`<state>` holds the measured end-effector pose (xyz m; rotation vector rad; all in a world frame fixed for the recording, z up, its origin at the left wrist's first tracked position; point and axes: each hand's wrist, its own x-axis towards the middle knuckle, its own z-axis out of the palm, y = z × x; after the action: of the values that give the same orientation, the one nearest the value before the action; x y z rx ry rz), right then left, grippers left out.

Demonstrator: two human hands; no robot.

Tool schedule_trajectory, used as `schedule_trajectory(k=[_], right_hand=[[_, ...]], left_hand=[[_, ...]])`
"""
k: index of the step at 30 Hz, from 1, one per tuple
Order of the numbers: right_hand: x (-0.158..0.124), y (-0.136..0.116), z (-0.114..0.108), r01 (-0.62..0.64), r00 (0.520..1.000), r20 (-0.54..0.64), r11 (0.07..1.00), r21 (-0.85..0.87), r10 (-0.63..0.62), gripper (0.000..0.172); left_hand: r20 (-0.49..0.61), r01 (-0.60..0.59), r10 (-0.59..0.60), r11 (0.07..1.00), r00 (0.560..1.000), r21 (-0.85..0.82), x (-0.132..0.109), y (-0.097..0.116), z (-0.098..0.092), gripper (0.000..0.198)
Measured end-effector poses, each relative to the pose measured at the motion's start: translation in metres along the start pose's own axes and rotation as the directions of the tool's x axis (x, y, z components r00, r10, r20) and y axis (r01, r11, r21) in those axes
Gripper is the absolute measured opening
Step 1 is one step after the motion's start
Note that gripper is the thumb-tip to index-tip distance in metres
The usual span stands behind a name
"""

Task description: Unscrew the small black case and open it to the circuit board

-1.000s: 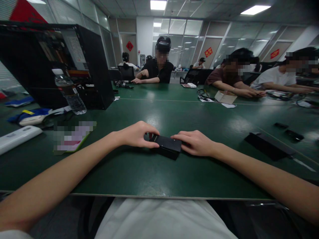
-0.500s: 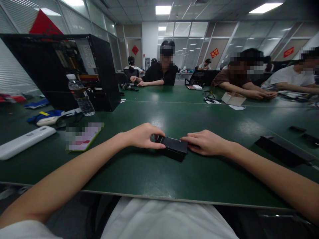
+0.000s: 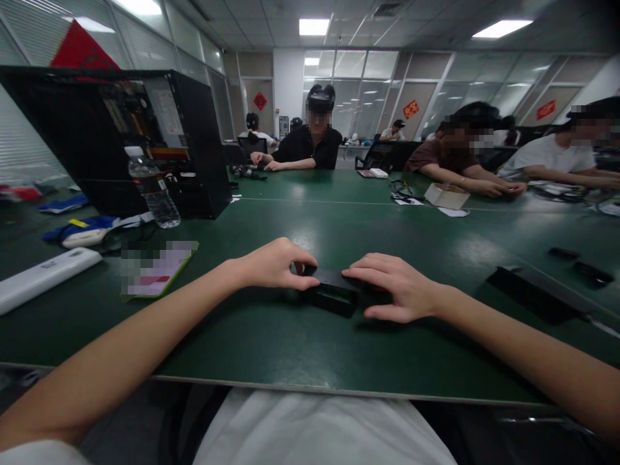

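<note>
Black box lies flat on the green surface. The left hand pinches one end and the right hand clamps its fingers over the other, likely to keep it steady.

Green table, dull sheen, seam running across the far half. Centre, close to the near edge: black box, lying flat. 9 o'clock: blurred card, white bar farther out. 10 o'clock: blue-and-white tool, bottle upright just before a black PC case, side open. 3 o'clock: long black tray; two small black pieces beyond it, apart. 1 o'clock, far: carton, cables at its 9 o'clock.
</note>
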<state>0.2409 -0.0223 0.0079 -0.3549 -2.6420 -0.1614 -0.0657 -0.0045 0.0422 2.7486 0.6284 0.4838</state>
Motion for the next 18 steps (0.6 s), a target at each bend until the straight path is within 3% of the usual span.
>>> schedule_trajectory(k=[5,9,14,18], right_hand=[[0.005,-0.010,0.006,-0.067,0.997,-0.046,0.998,-0.002,0.067,0.036],[0.007,-0.012,0.008,-0.152,0.984,-0.082,0.984,0.093,0.160,0.027],[0.012,-0.014,0.008,-0.263,0.954,-0.088,0.942,0.208,0.285,0.021],[0.014,-0.013,0.006,-0.308,0.938,-0.084,0.919,0.246,0.337,0.026]], left_hand=[[0.008,0.006,-0.006,1.000,1.000,0.030,0.001,-0.001,0.000,0.030],[-0.012,0.025,-0.025,1.000,1.000,0.011,0.002,-0.003,0.006,0.032],[-0.064,0.094,-0.102,0.988,0.993,-0.119,0.003,-0.006,0.011,0.030],[-0.070,0.165,-0.185,0.960,0.980,-0.225,0.003,-0.007,0.010,0.029]])
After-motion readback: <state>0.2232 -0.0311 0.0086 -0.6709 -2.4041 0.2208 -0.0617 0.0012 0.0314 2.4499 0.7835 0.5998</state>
